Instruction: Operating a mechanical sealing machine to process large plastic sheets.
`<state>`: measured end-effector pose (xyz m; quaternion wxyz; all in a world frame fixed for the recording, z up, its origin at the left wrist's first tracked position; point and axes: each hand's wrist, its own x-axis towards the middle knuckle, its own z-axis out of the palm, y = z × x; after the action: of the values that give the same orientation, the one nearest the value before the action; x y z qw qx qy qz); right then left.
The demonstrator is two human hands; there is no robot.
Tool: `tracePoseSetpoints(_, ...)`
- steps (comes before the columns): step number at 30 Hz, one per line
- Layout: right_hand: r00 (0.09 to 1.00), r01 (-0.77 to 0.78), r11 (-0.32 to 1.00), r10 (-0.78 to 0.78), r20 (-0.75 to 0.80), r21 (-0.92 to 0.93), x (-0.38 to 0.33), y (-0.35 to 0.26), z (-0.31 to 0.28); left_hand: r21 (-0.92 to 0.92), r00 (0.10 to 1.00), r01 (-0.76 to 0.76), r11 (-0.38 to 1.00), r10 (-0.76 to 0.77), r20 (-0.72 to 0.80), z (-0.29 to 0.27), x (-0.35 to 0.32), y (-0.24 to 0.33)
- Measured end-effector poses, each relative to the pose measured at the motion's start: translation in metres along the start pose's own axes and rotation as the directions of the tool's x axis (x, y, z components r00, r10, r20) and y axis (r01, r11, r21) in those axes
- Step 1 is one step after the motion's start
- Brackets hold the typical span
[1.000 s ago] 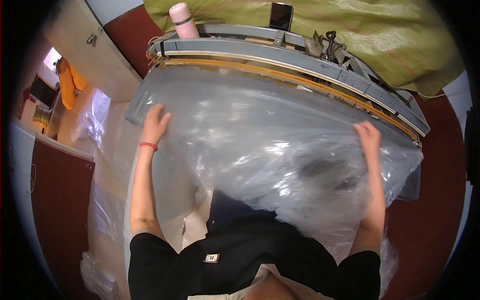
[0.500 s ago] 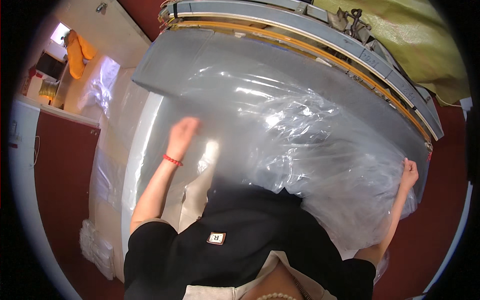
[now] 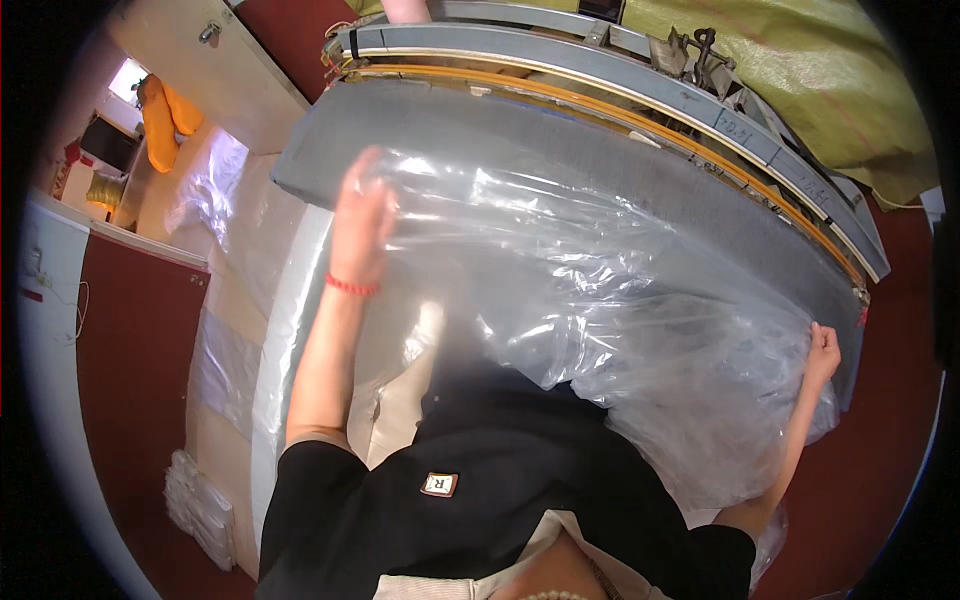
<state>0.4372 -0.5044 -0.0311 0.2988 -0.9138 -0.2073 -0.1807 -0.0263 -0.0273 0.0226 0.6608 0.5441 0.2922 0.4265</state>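
Note:
A wrinkled clear plastic sheet (image 3: 600, 270) lies over the grey padded surface (image 3: 330, 130) in front of me. My right hand (image 3: 824, 352), at the sheet's right edge, is closed with the fingers pinched on the plastic. My left hand (image 3: 362, 220), above a red bead bracelet (image 3: 352, 286), is at the sheet's left end. Motion blurs its fingers, so whether they grip the film or only touch it is unclear. Creases in the sheet run across from the left hand toward the right one.
A curved grey metal frame (image 3: 520, 45) with an orange strip (image 3: 560, 85) borders the far edge; a metal clamp (image 3: 700, 50) stands on it. Behind is a yellow-green cover (image 3: 800, 90). Orange items (image 3: 158, 120) hang at left; a white bundle (image 3: 200, 508) lies lower left.
My left hand has moved farther away and the plastic's left end is now stretched toward it. My right hand keeps its pinch. A pinkish shape now shows at the top edge.

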Motion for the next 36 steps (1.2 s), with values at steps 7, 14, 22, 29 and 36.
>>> tracePoseSetpoints(7, 1.0, 0.017, 1.0, -0.017, 0.007, 0.009, 0.005, 0.001, 0.003, 0.836, 0.943, -0.142, 0.53, 0.328, -0.048, -0.042, 0.085, -0.044)
tracePoseSetpoints(14, 0.999, 0.043, 0.998, -0.043, 0.001, 0.05, -0.002, 0.023, -0.001, 0.983, 0.922, -0.084, 0.162, 0.388, 0.015, -0.027, 0.076, -0.045)
tracePoseSetpoints(22, 1.0, 0.002, 0.994, -0.002, -0.004, 0.111, -0.006, 0.027, -0.007, 0.801, 0.755, -0.486, -0.349, 0.293, 0.586, -0.008, 0.046, -0.006)
tracePoseSetpoints(29, 0.999, 0.03, 0.989, -0.024, -0.038, 0.147, -0.003, 0.04, -0.007, 0.72, 0.72, -0.693, -0.018, 0.022, 0.694, -0.04, 0.084, -0.015)
tracePoseSetpoints(36, 0.991, -0.119, 0.929, 0.131, -0.011, 0.352, -0.002, 0.048, -0.015, 0.885, 0.846, -0.465, -0.037, 0.279, 0.456, -0.021, 0.117, -0.043)
